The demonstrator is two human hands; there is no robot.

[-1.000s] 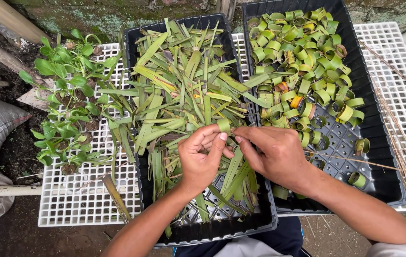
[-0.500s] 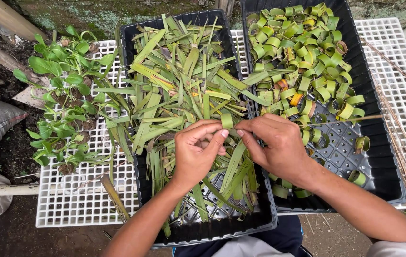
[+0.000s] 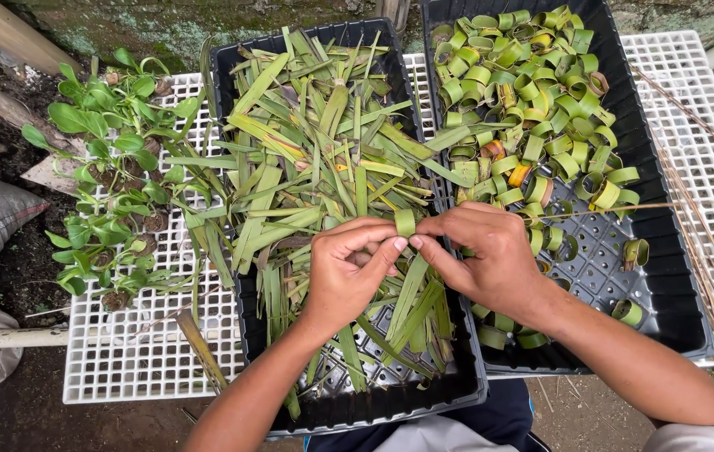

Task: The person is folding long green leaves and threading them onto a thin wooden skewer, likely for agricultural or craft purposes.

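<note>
Left hand [image 3: 347,269] and right hand [image 3: 481,258] are pinching a leaf strip [image 3: 405,223] curled between fingertips, over the leaf tray [image 3: 231,75]; it's looking light, pliant, springy, best gripped at its overlapping ends.

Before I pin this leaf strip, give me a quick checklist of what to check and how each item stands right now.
1. Leaf strip pinched by both hands: ok.
2. Left hand and right hand meet over the left tray: ok.
3. Strip fully curled into a ring: cannot tell.
4. Thin stick within reach by the right hand: ok.
5. Right tray has bare space for another ring: ok.
6. Loose leaves left: ok.
</note>
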